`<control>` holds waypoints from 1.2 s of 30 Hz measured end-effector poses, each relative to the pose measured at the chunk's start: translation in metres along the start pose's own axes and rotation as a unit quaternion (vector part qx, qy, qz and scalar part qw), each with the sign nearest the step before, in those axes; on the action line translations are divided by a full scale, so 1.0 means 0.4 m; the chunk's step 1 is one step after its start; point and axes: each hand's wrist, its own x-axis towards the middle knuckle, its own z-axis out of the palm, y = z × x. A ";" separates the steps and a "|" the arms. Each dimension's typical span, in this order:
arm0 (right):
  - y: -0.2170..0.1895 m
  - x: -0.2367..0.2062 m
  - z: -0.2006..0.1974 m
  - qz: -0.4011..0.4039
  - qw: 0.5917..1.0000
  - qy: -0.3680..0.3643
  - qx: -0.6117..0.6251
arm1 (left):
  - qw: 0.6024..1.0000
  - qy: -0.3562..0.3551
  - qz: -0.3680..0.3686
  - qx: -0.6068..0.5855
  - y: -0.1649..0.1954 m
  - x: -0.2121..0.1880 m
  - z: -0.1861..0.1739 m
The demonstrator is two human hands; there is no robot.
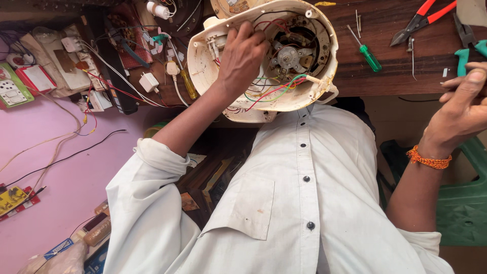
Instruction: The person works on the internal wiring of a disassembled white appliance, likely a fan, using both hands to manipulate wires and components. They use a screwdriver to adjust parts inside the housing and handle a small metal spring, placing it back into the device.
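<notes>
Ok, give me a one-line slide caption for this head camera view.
Left hand inside an opened white appliance housing among coloured wires; right hand raised beside teal-handled pliers.
</notes>
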 end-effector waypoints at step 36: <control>0.346 0.008 -0.063 0.034 0.991 -0.082 0.096 | 0.999 -0.015 -0.003 0.045 0.041 -0.044 -0.042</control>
